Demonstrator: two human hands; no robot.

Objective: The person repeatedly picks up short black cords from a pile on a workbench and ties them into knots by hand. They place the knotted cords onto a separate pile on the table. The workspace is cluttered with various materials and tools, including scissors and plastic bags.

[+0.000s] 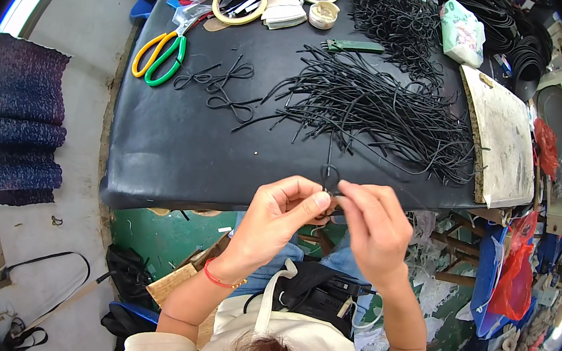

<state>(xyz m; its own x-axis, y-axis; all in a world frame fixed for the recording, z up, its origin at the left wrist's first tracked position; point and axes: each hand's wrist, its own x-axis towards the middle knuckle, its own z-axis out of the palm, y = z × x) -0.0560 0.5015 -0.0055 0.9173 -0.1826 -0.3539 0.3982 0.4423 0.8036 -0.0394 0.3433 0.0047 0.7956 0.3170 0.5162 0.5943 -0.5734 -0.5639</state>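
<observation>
My left hand pinches a thin black cord near the table's front edge. Opposite it, my right hand is closed in a pinch on the same cord. A small loop of the cord stands up between my fingertips, and its lower part is hidden behind them. Just beyond lies a large pile of cut black cords, spread across the table. To the left of that pile rest a few black cords tied in bows.
Scissors with one yellow and one green handle lie at the table's left. Behind are tape rolls, a small round tub, a green-handled tool and tangled cord. A pale board stands at the right edge.
</observation>
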